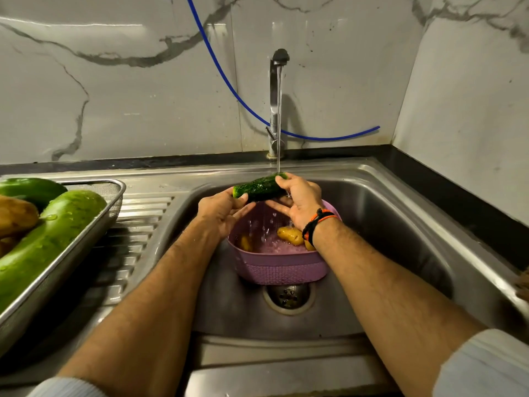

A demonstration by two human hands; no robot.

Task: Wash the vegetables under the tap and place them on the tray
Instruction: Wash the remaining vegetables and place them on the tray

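Both hands on cucumber under tap

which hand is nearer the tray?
Left. The left hand holds the cucumber's tray-side end; the right hand grips its far end, farther from the tray.

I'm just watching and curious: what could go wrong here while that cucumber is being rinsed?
The wet cucumber is held only at its ends by the left hand and right hand, so it could slip into the basket or sink. The tray already looks crowded, so the cucumber may roll off it.
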